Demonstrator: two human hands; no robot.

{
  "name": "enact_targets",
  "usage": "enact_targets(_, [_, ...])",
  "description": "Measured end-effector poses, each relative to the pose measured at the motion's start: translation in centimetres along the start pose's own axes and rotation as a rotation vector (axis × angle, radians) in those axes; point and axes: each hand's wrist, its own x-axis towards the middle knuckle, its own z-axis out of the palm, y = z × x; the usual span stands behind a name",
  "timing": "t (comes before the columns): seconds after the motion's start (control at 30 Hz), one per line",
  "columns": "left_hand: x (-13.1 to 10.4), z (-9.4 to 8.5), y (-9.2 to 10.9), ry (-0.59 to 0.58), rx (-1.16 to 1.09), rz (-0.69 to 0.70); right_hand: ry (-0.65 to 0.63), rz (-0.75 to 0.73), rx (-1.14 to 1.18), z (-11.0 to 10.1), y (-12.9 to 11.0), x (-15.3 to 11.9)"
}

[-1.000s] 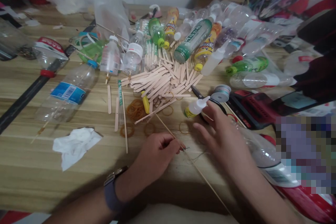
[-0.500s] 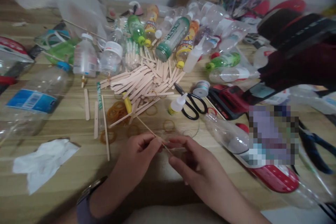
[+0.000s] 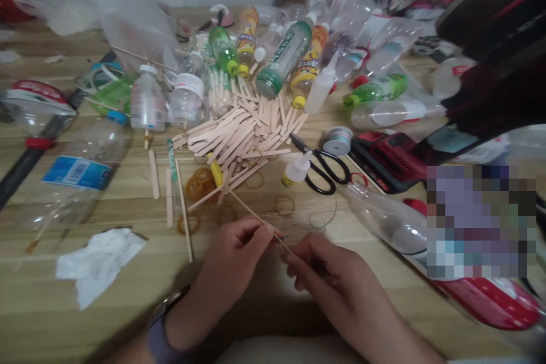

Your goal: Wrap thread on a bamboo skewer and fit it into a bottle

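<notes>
My left hand (image 3: 239,259) pinches a thin bamboo skewer (image 3: 248,208) between thumb and forefinger, low over the table. The skewer slants from the yellow tube down toward me. At its near end, my right hand (image 3: 336,276) has thumb and forefinger closed together on the tip. Whether something fine is wrapped there is too blurred to tell. Just beyond my hands lie loose rubber bands (image 3: 284,205) and a bundle of them (image 3: 200,185). A small glue bottle (image 3: 296,170) stands beside black-handled scissors (image 3: 326,168).
Behind is a heap of flat wooden sticks (image 3: 239,131), with many plastic bottles (image 3: 285,60) further back. On the left are a large clear bottle (image 3: 77,170) and a crumpled tissue (image 3: 100,261). A red and black power tool (image 3: 388,159) and a clear bottle (image 3: 384,222) occupy the right.
My right thumb and forefinger have closed at the skewer's near end, where they were apart before. The whole view has shifted, so the table's things appear slightly further right.
</notes>
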Motion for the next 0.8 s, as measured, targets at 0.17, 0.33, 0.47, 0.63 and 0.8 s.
enact_targets(0.17, [0.0, 0.1, -0.3, -0.012, -0.046, 0.000, 0.013, -0.030, -0.063, -0.1, -0.2, 0.0])
enact_targets(0.33, [-0.1, 0.1, -0.1, -0.037, -0.101, -0.017, 0.015, -0.011, -0.031, -0.3, -0.6, -0.2])
enact_targets(0.47, [-0.2, 0.2, 0.1, -0.084, -0.184, -0.037, 0.026, -0.025, -0.058, -0.6, -0.7, -0.3])
enact_targets(0.63, [-0.3, 0.4, -0.3, -0.145, -0.347, -0.057, 0.005, 0.019, -0.017, -1.0, -0.6, -0.5])
enact_targets(0.8, [-0.2, 0.7, -0.9, -0.212, -0.527, -0.118, 0.008, 0.040, 0.038, -1.2, -0.7, -0.6])
